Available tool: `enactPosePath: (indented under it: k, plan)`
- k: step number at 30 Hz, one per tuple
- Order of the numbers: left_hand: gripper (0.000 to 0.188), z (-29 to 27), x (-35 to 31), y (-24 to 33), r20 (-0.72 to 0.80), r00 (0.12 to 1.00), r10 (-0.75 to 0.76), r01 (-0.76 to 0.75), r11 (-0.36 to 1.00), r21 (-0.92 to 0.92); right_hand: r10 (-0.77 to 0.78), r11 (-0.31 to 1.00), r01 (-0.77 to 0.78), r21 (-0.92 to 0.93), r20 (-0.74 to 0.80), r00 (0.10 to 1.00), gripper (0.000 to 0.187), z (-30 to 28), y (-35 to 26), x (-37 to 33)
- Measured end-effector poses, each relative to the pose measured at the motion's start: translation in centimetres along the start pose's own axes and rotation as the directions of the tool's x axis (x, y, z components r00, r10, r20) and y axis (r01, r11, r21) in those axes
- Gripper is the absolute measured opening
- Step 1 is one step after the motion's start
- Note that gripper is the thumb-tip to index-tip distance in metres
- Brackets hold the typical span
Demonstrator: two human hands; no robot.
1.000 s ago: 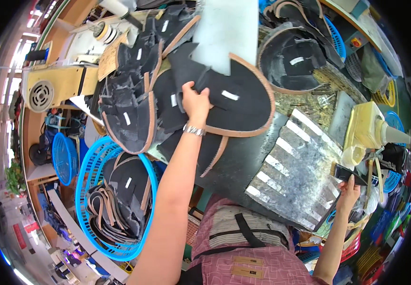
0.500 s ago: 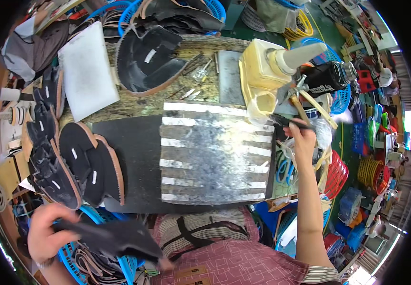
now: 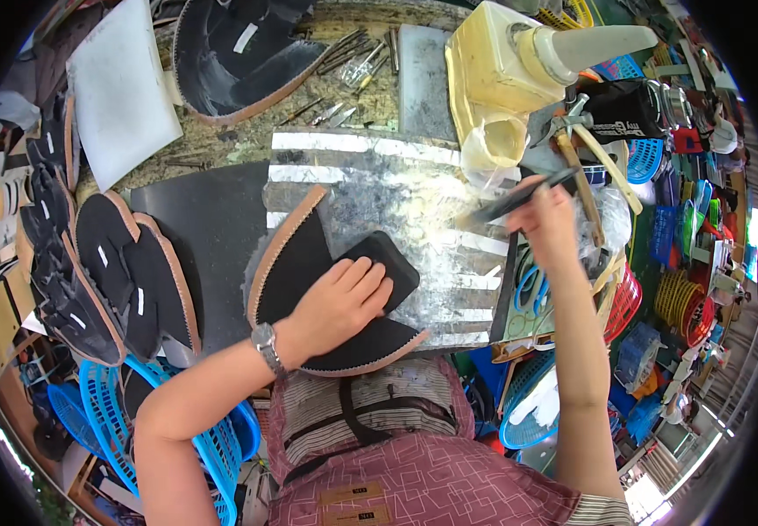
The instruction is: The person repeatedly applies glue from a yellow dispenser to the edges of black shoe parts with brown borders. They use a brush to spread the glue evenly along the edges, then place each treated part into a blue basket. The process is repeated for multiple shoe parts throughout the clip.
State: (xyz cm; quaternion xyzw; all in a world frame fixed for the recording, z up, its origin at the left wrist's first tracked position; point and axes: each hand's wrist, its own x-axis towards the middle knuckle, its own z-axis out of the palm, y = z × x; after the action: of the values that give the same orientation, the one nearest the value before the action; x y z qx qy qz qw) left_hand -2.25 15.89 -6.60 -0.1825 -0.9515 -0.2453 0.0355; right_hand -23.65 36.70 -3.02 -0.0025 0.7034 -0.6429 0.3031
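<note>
My left hand is closed on a black shoe upper with tan stitched edging, which lies open on the white-striped work board. Its fingers press on a rounded black part near the middle. My right hand grips a dark-handled brush above the board's right side, its blurred tip pointing left. Close beyond that brush stands a yellowed glue bottle with a pale cone nozzle, and an open cup is at its front.
Several black uppers are stacked at the left, and another upper lies at the back. A white sheet is beside it. A hammer and blue-handled scissors lie at the right. Blue baskets stand below the table's left.
My left hand has brought the black upper from above the basket at lower left onto the striped board. My right hand has raised the brush from beside the cup and moved it over the board's edge.
</note>
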Motion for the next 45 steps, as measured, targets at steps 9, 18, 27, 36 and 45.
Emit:
enactPosePath:
  k: [9,18,27,36,45]
  plan:
    - [0.052,1.7,-1.7,-0.2,-0.004,1.0,0.02,-0.02,1.0,0.011,-0.469,0.593,0.741,-0.316,0.613,0.637,0.019,10.1,1.2,1.6]
    - [0.053,1.9,-2.1,-0.5,-0.031,0.999,0.013,-0.014,1.0,-0.02,-0.34,0.699,0.591,-0.402,0.54,0.77,0.02,7.8,4.1,-1.8]
    - [0.046,1.7,-2.0,-1.9,-0.087,0.993,0.075,-0.083,0.993,-0.085,-0.302,0.812,0.399,-0.425,0.28,0.911,0.018,4.5,8.0,-8.8]
    - [0.039,1.1,-3.0,-2.1,-0.146,0.988,0.05,-0.057,0.998,-0.038,-0.488,0.494,0.666,-0.559,0.455,0.745,0.026,8.6,5.7,-8.1]
    - [0.075,-3.8,-8.0,-0.1,0.006,0.502,-0.865,0.798,0.461,-0.388,-0.601,0.712,0.459,-0.532,-0.123,0.79,0.018,0.3,-1.9,2.1]
